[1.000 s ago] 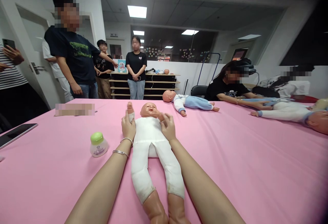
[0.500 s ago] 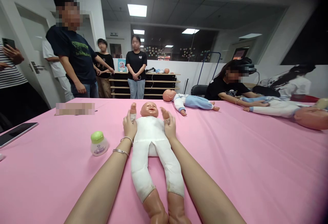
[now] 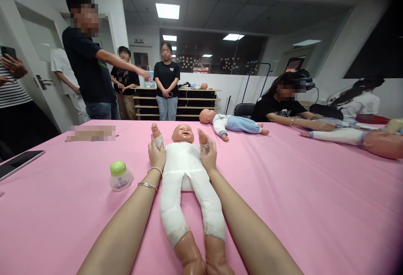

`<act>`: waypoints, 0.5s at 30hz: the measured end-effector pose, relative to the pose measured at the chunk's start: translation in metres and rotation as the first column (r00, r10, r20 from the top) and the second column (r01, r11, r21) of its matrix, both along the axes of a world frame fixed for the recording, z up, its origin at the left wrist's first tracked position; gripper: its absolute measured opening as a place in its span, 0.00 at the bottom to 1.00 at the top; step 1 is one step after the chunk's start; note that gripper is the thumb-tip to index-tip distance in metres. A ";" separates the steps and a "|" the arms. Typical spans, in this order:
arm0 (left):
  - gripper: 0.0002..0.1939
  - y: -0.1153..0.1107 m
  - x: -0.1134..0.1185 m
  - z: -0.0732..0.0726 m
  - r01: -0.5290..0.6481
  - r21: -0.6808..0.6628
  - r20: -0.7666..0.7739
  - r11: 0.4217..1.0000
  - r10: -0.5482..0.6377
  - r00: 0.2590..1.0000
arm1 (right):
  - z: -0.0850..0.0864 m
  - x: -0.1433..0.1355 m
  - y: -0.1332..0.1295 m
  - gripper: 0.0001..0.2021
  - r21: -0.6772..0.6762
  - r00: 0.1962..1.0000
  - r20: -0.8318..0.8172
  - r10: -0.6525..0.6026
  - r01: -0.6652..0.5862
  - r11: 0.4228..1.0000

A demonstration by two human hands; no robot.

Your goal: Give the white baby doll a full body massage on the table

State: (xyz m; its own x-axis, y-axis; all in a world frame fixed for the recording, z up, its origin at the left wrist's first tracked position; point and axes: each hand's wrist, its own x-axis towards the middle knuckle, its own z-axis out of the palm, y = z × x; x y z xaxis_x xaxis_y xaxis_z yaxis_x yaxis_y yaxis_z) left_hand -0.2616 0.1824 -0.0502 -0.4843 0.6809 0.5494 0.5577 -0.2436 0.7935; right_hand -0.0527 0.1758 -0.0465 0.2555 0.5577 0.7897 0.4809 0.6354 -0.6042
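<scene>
A baby doll (image 3: 185, 163) with a white cloth body lies on its back on the pink-covered table (image 3: 264, 208), head away from me and bare feet toward me. My left hand (image 3: 156, 153) is closed round the doll's arm on the left, whose small hand sticks up above my fingers. On the other side my right hand (image 3: 208, 154) is closed round the doll's other arm, slightly blurred. Left of my left forearm stands a small bottle (image 3: 121, 177) with a green cap.
A second doll (image 3: 241, 124) in blue and white lies at the far edge. At right, a person wearing a headset (image 3: 285, 98) handles another doll (image 3: 349, 136). A tablet-like device (image 3: 20, 163) lies at left. Several people stand behind the table, near a shelf (image 3: 201, 98).
My left hand has moved slightly left and outward with the doll's arm. My right hand stays nearly in place. A standing person at left has stretched an arm out to the right.
</scene>
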 end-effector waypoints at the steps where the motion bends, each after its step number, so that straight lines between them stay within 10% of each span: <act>1: 0.32 -0.001 0.001 0.001 0.040 0.009 -0.095 0.999 -0.039 0.995 | 0.001 -0.003 -0.002 0.23 0.018 0.989 0.139 0.059 -0.062 0.998; 9: 0.29 -0.008 0.010 0.007 0.092 -0.088 -0.527 0.992 -0.125 0.840 | 0.008 -0.002 -0.001 0.28 0.048 0.824 0.560 0.086 -0.136 0.989; 15: 0.29 -0.003 0.006 0.002 0.089 -0.063 -0.302 0.994 -0.104 0.948 | -0.003 -0.003 0.004 0.25 -0.071 0.986 0.150 0.078 -0.068 0.995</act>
